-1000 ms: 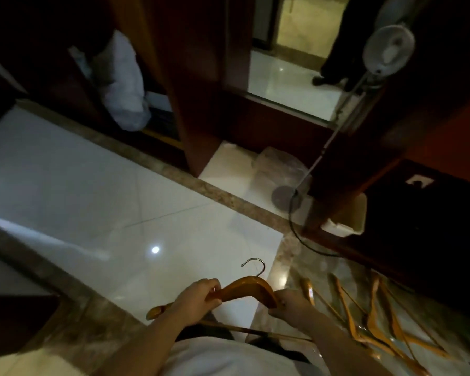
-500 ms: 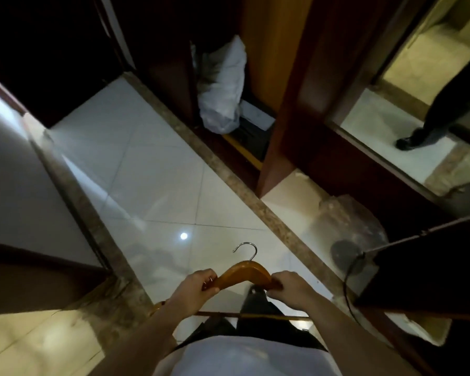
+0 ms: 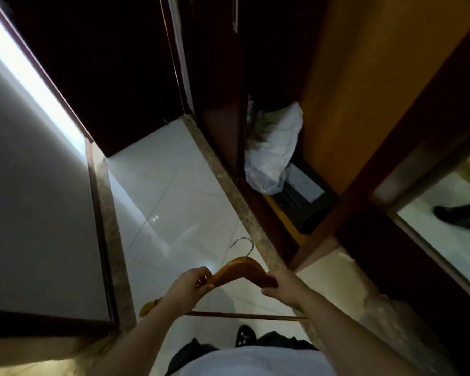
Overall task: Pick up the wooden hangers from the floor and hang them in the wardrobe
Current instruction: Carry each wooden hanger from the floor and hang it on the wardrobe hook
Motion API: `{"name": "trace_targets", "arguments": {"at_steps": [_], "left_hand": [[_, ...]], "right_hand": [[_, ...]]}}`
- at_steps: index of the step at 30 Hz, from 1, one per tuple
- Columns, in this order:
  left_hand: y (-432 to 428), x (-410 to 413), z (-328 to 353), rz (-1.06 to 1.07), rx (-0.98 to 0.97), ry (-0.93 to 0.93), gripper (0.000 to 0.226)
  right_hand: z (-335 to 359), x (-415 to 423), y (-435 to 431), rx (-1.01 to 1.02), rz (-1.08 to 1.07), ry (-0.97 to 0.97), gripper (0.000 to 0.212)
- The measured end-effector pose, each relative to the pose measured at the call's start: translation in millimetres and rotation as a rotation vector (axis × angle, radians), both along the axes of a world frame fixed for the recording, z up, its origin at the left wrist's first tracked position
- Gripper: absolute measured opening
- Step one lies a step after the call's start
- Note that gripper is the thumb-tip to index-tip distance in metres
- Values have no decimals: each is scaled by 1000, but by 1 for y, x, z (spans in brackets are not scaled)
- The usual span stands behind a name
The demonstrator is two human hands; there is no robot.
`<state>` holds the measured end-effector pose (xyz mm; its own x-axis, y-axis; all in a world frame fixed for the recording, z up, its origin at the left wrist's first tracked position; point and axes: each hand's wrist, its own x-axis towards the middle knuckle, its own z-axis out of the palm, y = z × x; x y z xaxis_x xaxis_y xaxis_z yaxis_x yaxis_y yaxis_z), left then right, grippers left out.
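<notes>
I hold one wooden hanger [image 3: 240, 270] level in front of my waist, its metal hook [image 3: 243, 244] pointing away from me. My left hand [image 3: 190, 287] grips its left shoulder and my right hand [image 3: 282, 286] grips its right shoulder. The hanger's thin lower bar [image 3: 244, 315] runs under both wrists. The open wardrobe [image 3: 334, 109] of dark and orange wood stands ahead to the right, its upper part dark. No other hangers are in view.
A white plastic bag [image 3: 274, 147] and a dark box [image 3: 304, 196] sit on the wardrobe floor. A shiny white tiled floor [image 3: 174, 191] with a brown border lies ahead. A wall [image 3: 33, 185] is on the left. A mirror [image 3: 445, 234] at right reflects a standing person's shoe.
The view has swung left from the hangers on the floor and risen toward the open wardrobe. Both hands keep the same hold on the hanger.
</notes>
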<state>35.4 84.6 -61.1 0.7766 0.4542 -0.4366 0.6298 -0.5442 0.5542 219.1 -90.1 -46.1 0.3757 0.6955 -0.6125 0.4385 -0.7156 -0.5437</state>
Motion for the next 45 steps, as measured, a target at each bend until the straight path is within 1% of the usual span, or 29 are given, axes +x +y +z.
{"name": "trace_targets", "arguments": {"at_steps": [5, 8, 11, 14, 15, 18, 19, 22, 25, 28, 32, 36, 39, 41, 45], "left_hand": [[56, 70, 16, 8, 3, -73, 3], [94, 113, 22, 1, 0, -91, 4], [136, 161, 30, -24, 4, -119, 4], [183, 213, 38, -112, 25, -150, 6], [200, 231, 43, -143, 33, -160, 8], [254, 290, 64, -237, 51, -196, 16], [271, 310, 74, -274, 63, -215, 15], [315, 371, 107, -356, 78, -288, 11], [347, 432, 141, -470, 121, -357, 3], [363, 490, 175, -519, 149, -391, 2], [361, 560, 222, -585, 187, -506, 14], [351, 620, 272, -624, 207, -618, 17], [341, 660, 309, -619, 200, -714, 19], [335, 678, 332, -617, 217, -773, 20], [312, 720, 378, -583, 294, -952, 21]], "right_hand": [[20, 71, 57, 38, -21, -3, 27], [34, 109, 90, 63, -80, 10, 31], [44, 145, 124, 99, -186, 12, 35], [51, 184, 159, 112, -285, -22, 43], [54, 198, 171, 127, -316, -29, 41], [71, 237, 209, 175, -441, -15, 25], [77, 251, 220, 191, -468, -35, 25], [97, 292, 252, 266, -536, -139, 34], [127, 326, 276, 317, -616, -206, 36], [156, 360, 286, 351, -684, -274, 46], [192, 411, 283, 412, -789, -338, 55], [232, 459, 272, 547, -841, -470, 49], [265, 492, 261, 636, -857, -550, 51], [287, 510, 258, 681, -851, -638, 48], [341, 547, 243, 801, -832, -837, 44]]}}
